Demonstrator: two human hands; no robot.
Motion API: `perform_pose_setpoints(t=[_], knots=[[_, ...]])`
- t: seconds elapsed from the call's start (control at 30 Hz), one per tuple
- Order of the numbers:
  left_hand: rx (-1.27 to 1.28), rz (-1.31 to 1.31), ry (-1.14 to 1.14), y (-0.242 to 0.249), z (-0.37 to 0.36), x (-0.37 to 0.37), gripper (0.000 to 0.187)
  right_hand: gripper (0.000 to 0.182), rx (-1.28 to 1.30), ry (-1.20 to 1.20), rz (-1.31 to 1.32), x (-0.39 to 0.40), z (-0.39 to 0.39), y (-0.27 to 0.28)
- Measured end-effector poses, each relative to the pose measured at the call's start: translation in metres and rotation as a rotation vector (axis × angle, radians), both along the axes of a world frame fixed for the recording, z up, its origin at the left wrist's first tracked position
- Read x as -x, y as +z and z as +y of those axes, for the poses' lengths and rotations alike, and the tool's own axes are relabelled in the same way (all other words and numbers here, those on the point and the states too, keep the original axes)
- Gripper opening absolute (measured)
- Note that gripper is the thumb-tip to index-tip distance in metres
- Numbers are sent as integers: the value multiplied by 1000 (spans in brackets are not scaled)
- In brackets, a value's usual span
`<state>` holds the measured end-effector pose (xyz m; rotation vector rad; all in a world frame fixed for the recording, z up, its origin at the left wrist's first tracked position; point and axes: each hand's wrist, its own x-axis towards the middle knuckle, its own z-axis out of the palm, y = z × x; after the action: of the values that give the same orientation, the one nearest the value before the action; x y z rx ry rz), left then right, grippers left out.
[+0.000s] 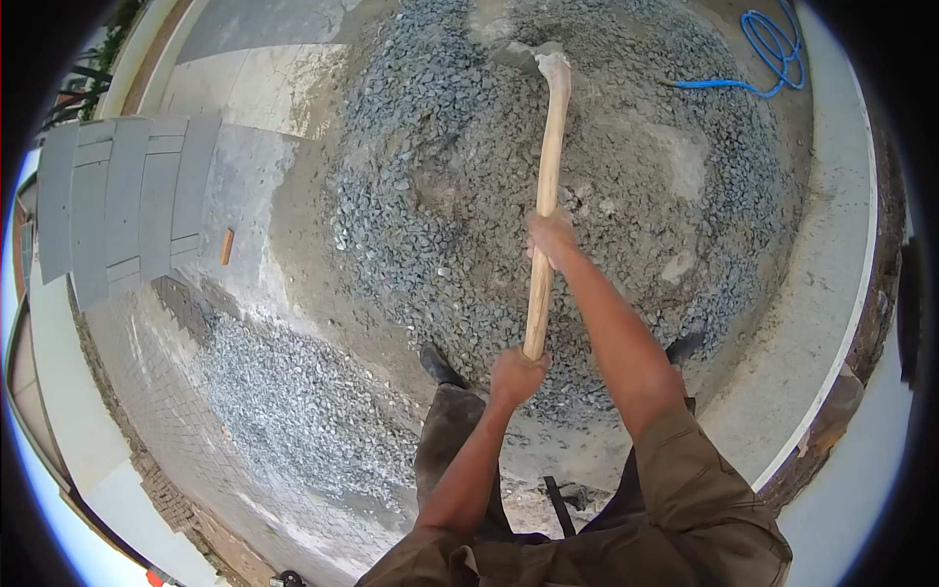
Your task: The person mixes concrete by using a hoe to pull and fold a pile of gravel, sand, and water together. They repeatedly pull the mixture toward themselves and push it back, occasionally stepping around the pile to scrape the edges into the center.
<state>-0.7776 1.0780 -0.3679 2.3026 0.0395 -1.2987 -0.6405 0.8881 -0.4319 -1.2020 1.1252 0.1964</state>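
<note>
I have both hands clamped on a wooden handle (552,147), one above the other and well apart. My left hand (519,376) grips its near end, low and close to my body; my right hand (553,237) wraps it farther up, around the middle. The handle runs away from me, almost straight ahead, over a broad spread of gravel (401,108) and grey mix (626,176). Its far end, pale and crusted, meets a tool head (528,49) down at the mix; I cannot tell the head's full shape.

My boots (442,365) stand apart at the near edge of the gravel, one on each side of the handle. Ahead to the right, a blue hose (773,59) lies in loops, one end reaching onto the spread. To my left are a second, paler heap (293,391), a small orange-brown piece (227,247) and some grey slabs (127,196).
</note>
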Motion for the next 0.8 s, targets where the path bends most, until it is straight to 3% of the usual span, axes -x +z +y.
perform_pose_setpoints(t=[0.07, 0.2, 0.27, 0.37, 0.43, 0.5, 0.6, 0.63, 0.7, 0.8], knots=[[3, 13, -21, 22, -4, 39, 46, 26, -33, -41, 42, 50, 8, 3], [-26, 129, -54, 56, 39, 154, 43, 24, -236, -139, -4, 159, 47, 72], [28, 213, -30, 62, 64, 200, 42, 32, -232, -109, -45, 209, 68, 86], [155, 244, -29, 57, 69, 224, 34, 26, -105, -83, -33, 240, 63, 127], [293, 137, -47, 37, 44, 188, 31, 21, 12, -132, -70, 211, 36, 149], [448, -90, -84, 22, 6, 104, 25, 19, 133, -259, -212, 144, 1, 169], [310, -335, -223, 13, -41, -68, 25, 17, 268, -317, -395, 7, -55, 158], [274, -422, -242, 17, -47, -119, 26, 16, 190, -317, -472, -38, -66, 153], [172, -481, -211, 25, -44, -184, 29, 16, 116, -290, -422, -119, -74, 102], [43, -323, -10, 0, -27, -145, 34, 22, -73, -22, -150, -145, -31, -12]])
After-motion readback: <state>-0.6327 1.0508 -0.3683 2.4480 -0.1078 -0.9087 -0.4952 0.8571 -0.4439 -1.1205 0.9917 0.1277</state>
